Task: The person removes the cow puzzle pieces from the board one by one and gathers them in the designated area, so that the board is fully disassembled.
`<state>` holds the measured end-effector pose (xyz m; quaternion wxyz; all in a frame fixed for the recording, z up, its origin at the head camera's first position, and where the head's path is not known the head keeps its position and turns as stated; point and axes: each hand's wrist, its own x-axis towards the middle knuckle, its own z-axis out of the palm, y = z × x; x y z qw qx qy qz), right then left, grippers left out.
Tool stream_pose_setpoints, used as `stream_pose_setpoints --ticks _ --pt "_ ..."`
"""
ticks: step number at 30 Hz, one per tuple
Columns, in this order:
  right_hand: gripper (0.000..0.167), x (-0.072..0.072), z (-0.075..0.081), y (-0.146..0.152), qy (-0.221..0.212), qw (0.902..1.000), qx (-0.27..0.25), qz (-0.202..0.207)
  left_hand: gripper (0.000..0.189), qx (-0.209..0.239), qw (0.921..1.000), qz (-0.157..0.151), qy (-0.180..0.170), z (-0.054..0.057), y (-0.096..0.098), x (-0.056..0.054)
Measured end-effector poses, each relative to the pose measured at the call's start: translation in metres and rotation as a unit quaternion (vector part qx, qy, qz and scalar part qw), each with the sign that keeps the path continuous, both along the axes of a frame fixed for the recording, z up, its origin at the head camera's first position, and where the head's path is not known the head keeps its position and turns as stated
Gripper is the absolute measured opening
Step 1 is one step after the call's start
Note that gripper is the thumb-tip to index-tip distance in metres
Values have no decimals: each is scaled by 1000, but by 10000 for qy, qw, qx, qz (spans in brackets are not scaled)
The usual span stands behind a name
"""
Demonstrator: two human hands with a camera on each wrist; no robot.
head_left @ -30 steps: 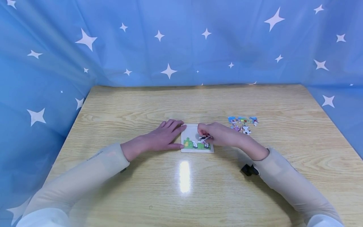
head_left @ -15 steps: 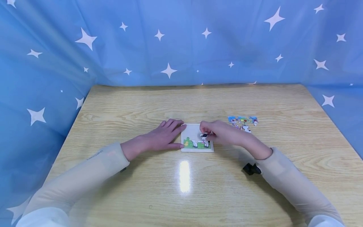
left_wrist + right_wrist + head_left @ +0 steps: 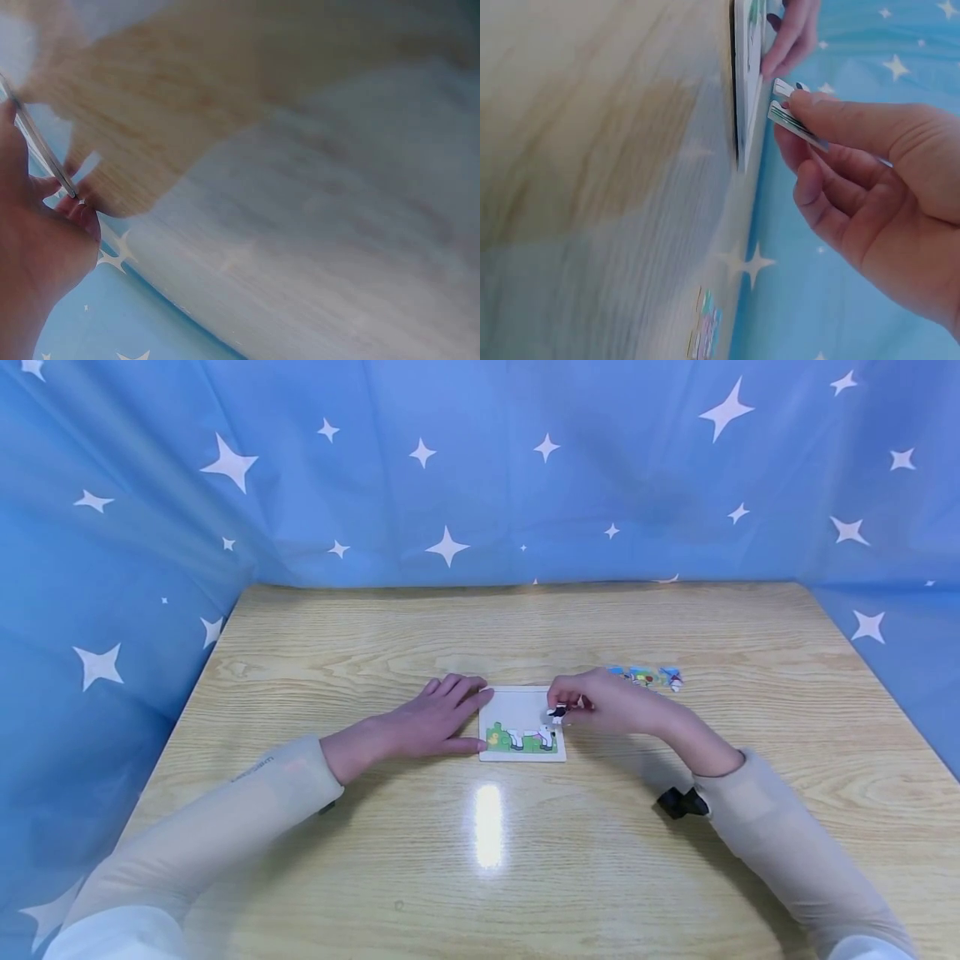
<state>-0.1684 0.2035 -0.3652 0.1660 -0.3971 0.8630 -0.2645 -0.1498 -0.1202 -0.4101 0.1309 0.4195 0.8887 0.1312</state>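
Note:
A small square puzzle board (image 3: 513, 703) lies on the table, with fitted puzzle pieces (image 3: 525, 740) along its lower part showing green grass, a duck and white legs. My left hand (image 3: 429, 723) rests at the board's left side, thumb and fingers spread and touching that edge. Between thumb and fingers, my right hand (image 3: 617, 702) pinches a black-and-white puzzle piece (image 3: 557, 713) over the board's right edge. In the right wrist view this puzzle piece (image 3: 798, 127) is tilted and apart from the board (image 3: 744, 82).
Several loose puzzle pieces (image 3: 645, 677) lie to the right of the board, partly hidden behind my right hand. The wooden table (image 3: 375, 877) ends at a blue curtain (image 3: 480, 477) with white stars. A dark wrist device (image 3: 682, 803) hangs under my right sleeve.
My right hand has drawn back rightward from the board's middle with the puzzle piece and now covers more of the loose pieces. My left hand has stayed in place.

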Motion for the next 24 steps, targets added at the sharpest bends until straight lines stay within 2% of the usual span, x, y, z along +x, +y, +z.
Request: stream_pose_setpoints --ticks 16,24 --pt "16 -4 3 34 282 9994 -72 -190 84 2 9999 -27 -108 -2 -1 -2" --pt "17 -5 5 51 150 9989 -50 -440 83 56 10000 -32 -46 0 -1 -1"
